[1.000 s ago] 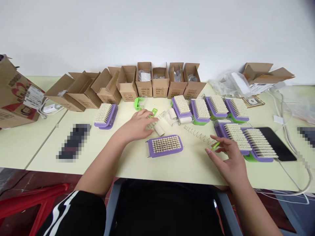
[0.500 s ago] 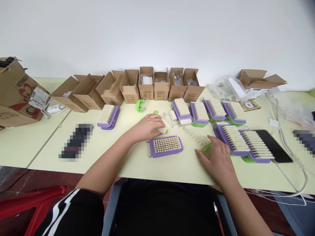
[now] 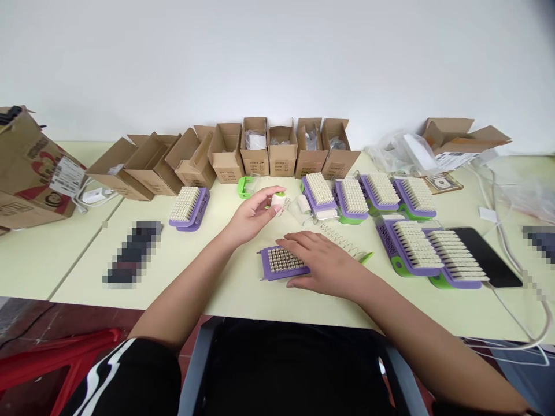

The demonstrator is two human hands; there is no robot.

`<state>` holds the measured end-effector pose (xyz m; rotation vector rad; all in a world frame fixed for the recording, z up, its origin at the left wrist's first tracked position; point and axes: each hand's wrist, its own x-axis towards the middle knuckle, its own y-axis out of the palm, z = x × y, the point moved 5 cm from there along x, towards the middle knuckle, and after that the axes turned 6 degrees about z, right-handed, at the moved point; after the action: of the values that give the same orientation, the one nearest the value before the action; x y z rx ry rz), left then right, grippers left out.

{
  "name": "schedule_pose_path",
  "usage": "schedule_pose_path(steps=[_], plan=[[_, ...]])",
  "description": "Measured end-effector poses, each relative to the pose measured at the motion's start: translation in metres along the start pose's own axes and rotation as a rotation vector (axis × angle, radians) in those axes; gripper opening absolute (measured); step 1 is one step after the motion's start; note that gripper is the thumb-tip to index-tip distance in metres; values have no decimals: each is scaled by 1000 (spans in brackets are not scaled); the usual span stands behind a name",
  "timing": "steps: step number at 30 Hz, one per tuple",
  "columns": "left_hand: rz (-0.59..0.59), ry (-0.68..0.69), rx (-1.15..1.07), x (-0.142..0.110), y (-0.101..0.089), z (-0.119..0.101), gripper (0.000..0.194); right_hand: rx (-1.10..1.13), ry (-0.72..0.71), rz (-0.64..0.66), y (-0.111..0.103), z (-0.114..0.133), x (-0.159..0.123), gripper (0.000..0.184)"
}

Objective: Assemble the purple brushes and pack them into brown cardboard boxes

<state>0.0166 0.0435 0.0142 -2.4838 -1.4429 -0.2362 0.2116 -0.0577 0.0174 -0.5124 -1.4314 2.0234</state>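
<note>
My left hand (image 3: pixel 254 216) is closed around a small white roller with a green end cap (image 3: pixel 277 200), raised a little above the table. My right hand (image 3: pixel 323 263) reaches over the purple brush head (image 3: pixel 271 268), its fingers apart across the right part of the bristles and its thumb at the near edge. The brush lies bristles up, and its right end is hidden under the hand. A thin metal spring (image 3: pixel 340 238) and a green clip-like piece (image 3: pixel 366 258) lie beyond the right wrist. Behind the roller is a clear plastic part with a white roller (image 3: pixel 302 205).
Several purple-and-green brushes (image 3: pixel 381 190) stand at the right, some by a black tablet (image 3: pixel 488 260). Another purple brush (image 3: pixel 189 208) lies at the left. Open cardboard boxes (image 3: pixel 228 153) line the wall. A green bracket (image 3: pixel 246 188) sits before them. White cables (image 3: pixel 498 202) run along the right.
My left hand has lifted the roller off the table and tipped it up. My right hand has left the green piece by the spring and moved left over the purple brush head.
</note>
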Motion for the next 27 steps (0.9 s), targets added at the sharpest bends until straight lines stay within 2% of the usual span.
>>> schedule_pose_path(steps=[3, 6, 8, 11, 14, 17, 20, 24, 27], plan=[[-30, -40, -93, 2, -4, 5, 51, -72, -10, 67, 12, -1, 16, 81], [-40, -79, -194, 2, -5, 10, 55, -112, 45, 32, 15, -13, 16, 68], [-35, -74, -236, 2, -4, 11, 65, -71, 81, -43, 10, -23, 11, 66], [-49, -69, -255, 3, -4, 11, 78, 30, 123, -238, -6, -38, 2, 69], [-127, -89, -265, 3, -9, 10, 80, 97, 171, -415, -19, -52, -4, 71], [-227, -94, -262, 2, -17, 7, 83, 107, 221, -491, -22, -62, -5, 71], [-237, -131, -275, 3, -17, 8, 82, 90, 251, -518, -20, -68, -3, 69], [-178, -226, -280, 1, -5, 16, 67, 59, 259, -493, -11, -72, 1, 67], [-190, -233, -256, -1, 2, 20, 61, 19, 270, -483, -7, -72, 4, 64]])
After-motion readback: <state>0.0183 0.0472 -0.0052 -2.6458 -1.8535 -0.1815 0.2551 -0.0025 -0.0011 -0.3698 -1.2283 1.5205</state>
